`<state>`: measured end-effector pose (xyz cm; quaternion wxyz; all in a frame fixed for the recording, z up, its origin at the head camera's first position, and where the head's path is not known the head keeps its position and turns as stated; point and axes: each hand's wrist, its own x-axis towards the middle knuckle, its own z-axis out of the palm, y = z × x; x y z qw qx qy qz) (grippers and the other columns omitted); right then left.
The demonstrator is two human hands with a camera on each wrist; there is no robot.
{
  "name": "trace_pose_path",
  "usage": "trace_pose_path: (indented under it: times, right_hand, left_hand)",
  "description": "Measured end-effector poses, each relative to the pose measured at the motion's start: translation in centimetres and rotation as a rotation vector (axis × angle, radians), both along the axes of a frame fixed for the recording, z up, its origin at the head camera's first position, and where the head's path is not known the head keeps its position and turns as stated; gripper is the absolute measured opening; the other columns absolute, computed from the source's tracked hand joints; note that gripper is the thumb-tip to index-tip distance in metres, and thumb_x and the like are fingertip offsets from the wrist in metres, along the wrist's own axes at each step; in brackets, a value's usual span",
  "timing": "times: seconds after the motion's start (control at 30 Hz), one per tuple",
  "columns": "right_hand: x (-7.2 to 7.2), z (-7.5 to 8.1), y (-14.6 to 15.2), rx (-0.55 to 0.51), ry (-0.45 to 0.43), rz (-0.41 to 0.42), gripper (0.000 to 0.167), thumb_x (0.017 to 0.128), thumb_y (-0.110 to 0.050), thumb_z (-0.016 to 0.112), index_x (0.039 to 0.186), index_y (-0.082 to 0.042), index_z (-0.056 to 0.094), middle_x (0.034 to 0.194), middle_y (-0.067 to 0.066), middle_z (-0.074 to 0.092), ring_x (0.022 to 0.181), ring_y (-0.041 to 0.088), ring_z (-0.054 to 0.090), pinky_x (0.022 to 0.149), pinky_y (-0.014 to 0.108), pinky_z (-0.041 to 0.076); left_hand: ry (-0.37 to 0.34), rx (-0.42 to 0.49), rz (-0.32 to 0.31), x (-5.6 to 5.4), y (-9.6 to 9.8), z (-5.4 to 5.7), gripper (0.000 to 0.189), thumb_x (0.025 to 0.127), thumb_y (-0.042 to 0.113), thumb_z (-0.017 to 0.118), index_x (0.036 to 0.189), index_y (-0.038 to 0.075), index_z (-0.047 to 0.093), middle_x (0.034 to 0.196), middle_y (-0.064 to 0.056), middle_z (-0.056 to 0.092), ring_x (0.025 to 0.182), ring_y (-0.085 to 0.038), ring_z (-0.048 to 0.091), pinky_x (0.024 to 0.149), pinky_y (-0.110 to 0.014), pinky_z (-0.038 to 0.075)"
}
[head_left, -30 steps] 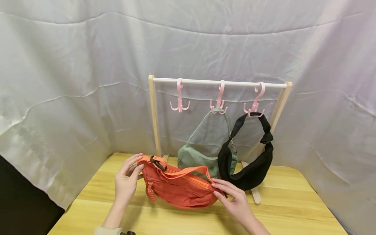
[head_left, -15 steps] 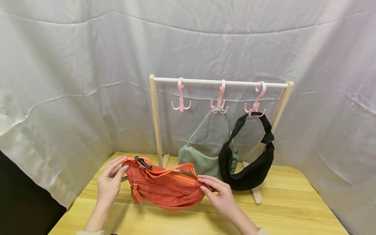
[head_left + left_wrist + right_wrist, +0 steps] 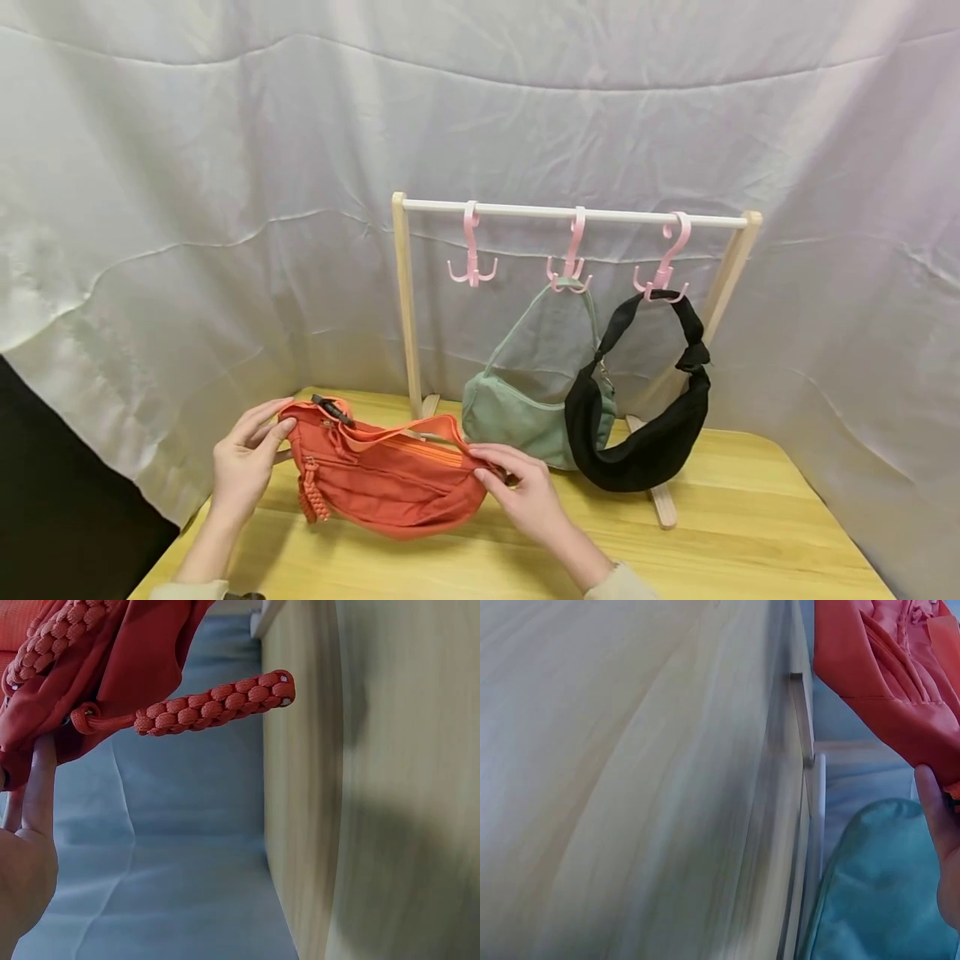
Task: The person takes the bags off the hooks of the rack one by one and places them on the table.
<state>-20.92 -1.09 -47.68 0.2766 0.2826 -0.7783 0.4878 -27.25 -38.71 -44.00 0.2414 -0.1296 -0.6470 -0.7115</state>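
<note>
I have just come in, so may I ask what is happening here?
A person's left grip and right grip hold a red bag by its two ends, above the table. On the rack beyond, a green bag hangs from the middle pink hook and a black bag from the right pink hook; the left pink hook carries nothing.

Left sleeve (image 3: 189, 591): pale beige fabric; black rounded object (image 3: 252, 596) just beside it, largely cut off at the lower edge of the head view; right sleeve (image 3: 621, 584): matching pale beige; left hand (image 3: 244, 464) and right hand (image 3: 522, 490): bare.
</note>
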Motion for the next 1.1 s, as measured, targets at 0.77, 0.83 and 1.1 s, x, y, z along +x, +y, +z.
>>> trace_pose_path:
  times: [0.77, 0.83, 1.1]
  right_hand:
    - [-4.2, -1.4, -6.8, -0.032, -0.144, -0.004, 0.024, 0.097, -0.009, 0.075, 0.121, -0.008, 0.078, 0.125, 0.007, 0.075, 0.113, 0.022, 0.070, 0.080, 0.022, 0.058]
    - [-4.7, -1.6, -7.2, -0.024, -0.166, -0.020, 0.025, 0.097, -0.010, 0.075, 0.121, -0.008, 0.078, 0.124, 0.008, 0.075, 0.111, 0.020, 0.071, 0.080, 0.022, 0.058]
    - [-6.3, -2.7, -8.5, -0.027, -0.257, -0.054, 0.027, 0.097, -0.011, 0.075, 0.123, -0.010, 0.077, 0.122, 0.005, 0.076, 0.110, 0.016, 0.071, 0.087, 0.025, 0.059]
  left_hand:
    - [-0.125, -0.305, 0.120, -4.4, -6.1, -1.4, 0.035, 0.102, 0.009, 0.068, 0.133, -0.007, 0.066, 0.105, 0.021, 0.062, 0.078, 0.005, 0.068, 0.064, -0.023, 0.061]
    - [-0.143, -0.320, 0.135, -4.8, -6.4, -1.4, 0.036, 0.102, 0.011, 0.069, 0.133, -0.007, 0.066, 0.103, 0.024, 0.061, 0.076, 0.005, 0.068, 0.063, -0.022, 0.061]
    - [-0.180, -0.459, 0.242, -6.4, -7.1, -2.2, 0.038, 0.100, 0.014, 0.071, 0.130, -0.009, 0.066, 0.103, 0.006, 0.072, 0.063, 0.012, 0.062, 0.056, -0.023, 0.060]
